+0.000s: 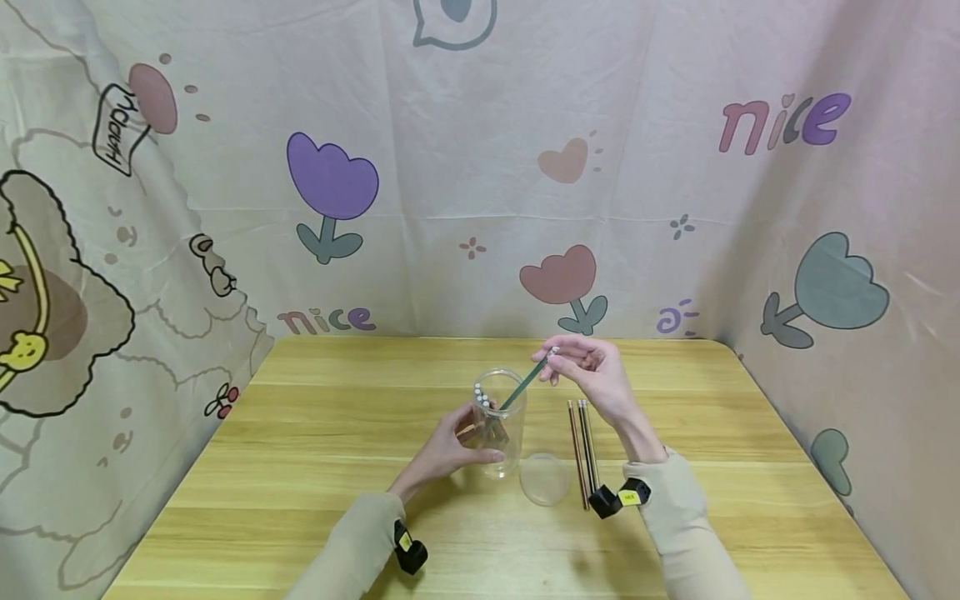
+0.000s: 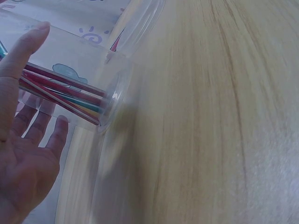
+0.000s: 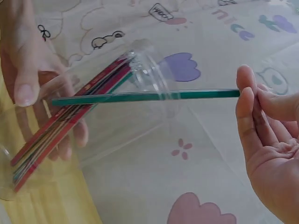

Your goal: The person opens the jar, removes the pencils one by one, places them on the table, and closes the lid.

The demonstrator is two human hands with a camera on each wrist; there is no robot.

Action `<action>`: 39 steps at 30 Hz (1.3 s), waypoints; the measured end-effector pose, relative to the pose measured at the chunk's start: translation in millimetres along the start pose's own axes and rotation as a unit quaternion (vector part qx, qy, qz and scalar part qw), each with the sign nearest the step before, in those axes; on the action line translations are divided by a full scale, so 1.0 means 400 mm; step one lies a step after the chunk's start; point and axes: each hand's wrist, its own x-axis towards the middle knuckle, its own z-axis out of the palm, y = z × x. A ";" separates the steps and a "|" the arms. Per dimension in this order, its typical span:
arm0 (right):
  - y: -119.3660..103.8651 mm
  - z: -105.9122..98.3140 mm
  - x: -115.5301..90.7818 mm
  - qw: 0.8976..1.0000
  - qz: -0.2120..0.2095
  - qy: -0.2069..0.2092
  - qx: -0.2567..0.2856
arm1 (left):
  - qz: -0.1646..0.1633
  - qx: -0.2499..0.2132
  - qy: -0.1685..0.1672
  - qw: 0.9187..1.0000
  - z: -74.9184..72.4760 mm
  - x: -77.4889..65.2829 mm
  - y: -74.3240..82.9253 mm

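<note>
L hand grips the clear jar round its side, thumb in front, fingers behind. R hand pinches the green pencil near its top end, thumb vs. fingers. Pencil slants over the rim: lower end inside jar, well short of base, upper end outside. Jar's mouth is up; can't tell if its base touches the surface. Other pencils lean inside as a bunch.

To R of jar: a clear disc, prob. the lid, lying flat, then a few loose pencils near the R wrist.

Step in hand, my guess: putting pencil in, though could be taking out; pics don't settle it. If in, next move calls for tipping it more upright, sliding it down w/o snagging the bunch, then letting go, w/ L hand keeping jar steady.
</note>
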 end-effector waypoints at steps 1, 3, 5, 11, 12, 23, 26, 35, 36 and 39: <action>-0.002 -0.001 -0.001 1.000 -0.010 0.005 0.004 | 0.001 -0.001 0.000 1.000 0.000 0.000 0.000; -0.006 -0.002 -0.003 0.999 -0.031 0.018 0.010 | 0.001 -0.001 0.000 1.000 0.000 0.001 0.000; -0.010 -0.003 -0.006 0.998 -0.055 0.035 0.019 | 0.002 0.001 0.001 1.000 0.000 0.001 0.000; -0.022 -0.006 -0.015 0.988 -0.102 0.095 0.058 | 0.000 0.003 0.002 1.000 0.000 0.001 0.001; -0.024 -0.008 -0.017 0.987 -0.107 0.102 0.067 | -0.001 0.003 0.002 1.000 0.000 0.000 0.001; -0.044 -0.046 -0.035 0.963 -0.150 0.119 0.191 | -0.010 0.008 0.000 1.000 -0.002 -0.002 -0.001; -0.049 -0.055 -0.042 0.958 -0.158 0.134 0.198 | -0.011 0.007 0.000 1.000 -0.002 -0.002 -0.001; -0.055 -0.086 -0.063 0.936 -0.185 0.178 0.243 | -0.007 0.002 -0.001 1.000 -0.001 0.000 -0.003; -0.055 -0.090 -0.065 0.933 -0.187 0.182 0.249 | -0.006 0.002 -0.002 1.000 -0.002 0.000 -0.004; -0.054 -0.100 -0.070 0.927 -0.186 0.196 0.260 | -0.004 0.001 -0.001 1.000 -0.002 0.001 -0.004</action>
